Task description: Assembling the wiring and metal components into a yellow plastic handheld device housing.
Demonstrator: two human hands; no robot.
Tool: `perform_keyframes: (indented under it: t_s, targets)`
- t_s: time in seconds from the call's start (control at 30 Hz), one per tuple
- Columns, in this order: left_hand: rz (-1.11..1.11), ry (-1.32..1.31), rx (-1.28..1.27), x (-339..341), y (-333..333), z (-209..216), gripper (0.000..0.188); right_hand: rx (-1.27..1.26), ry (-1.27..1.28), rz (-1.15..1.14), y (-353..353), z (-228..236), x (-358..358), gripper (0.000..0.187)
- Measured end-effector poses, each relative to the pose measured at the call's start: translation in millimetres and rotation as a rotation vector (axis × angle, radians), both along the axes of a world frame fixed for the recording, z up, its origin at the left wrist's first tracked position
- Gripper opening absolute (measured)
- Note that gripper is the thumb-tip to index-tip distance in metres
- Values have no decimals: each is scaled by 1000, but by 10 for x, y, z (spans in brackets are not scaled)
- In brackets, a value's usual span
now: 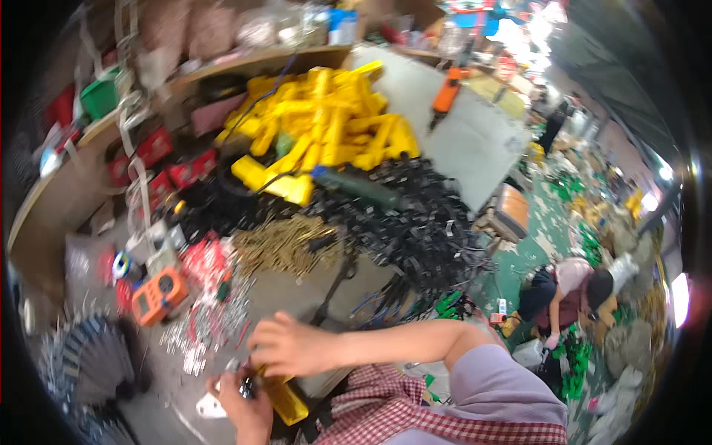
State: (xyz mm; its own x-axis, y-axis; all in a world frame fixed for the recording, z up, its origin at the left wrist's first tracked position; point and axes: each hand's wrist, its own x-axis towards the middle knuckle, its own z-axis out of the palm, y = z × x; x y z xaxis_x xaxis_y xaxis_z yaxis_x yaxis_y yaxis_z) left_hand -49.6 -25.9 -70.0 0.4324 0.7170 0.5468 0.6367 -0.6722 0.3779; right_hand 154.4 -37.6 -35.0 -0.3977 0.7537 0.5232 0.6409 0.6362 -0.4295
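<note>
At the bench's near edge my left hand (248,411) is curled around a small dark, shiny part (246,386), which its fingers partly cover. My right hand (293,347) reaches in from the right just above it. Its bent fingers, slightly blurred, close over the upper end of a yellow plastic casing (288,404). The casing's lower end sticks out beside my left hand, slanting toward me. A small white piece (211,406) lies to the left of that hand.
Yellow casings (326,119) are heaped at the back, before black strips (415,215) and brass-coloured pieces (285,245). An orange meter (159,296) and silver bits (196,341) lie left. An orange-handled tool (446,90) hangs at back right. Another person (560,297) crouches on the right among green pieces.
</note>
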Motion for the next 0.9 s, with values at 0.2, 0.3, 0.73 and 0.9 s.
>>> perform_keyframes:
  t_s: [0.2,0.3,0.73,0.9]
  targets:
    - [-161,-75,-198,-179,-47,414,63,-131,-48,-208,-136,496,356,60]
    - [-17,-59,-178,-684,20,369,42,-393,556,-248,-327,350,402,68]
    - [199,-135,-280,-1693,532,-11,34,-759,572,193,-774,229,139,64]
    - [98,-465,-334,-1350,556,247,26,-1075,680,538,-891,-18,-187,64]
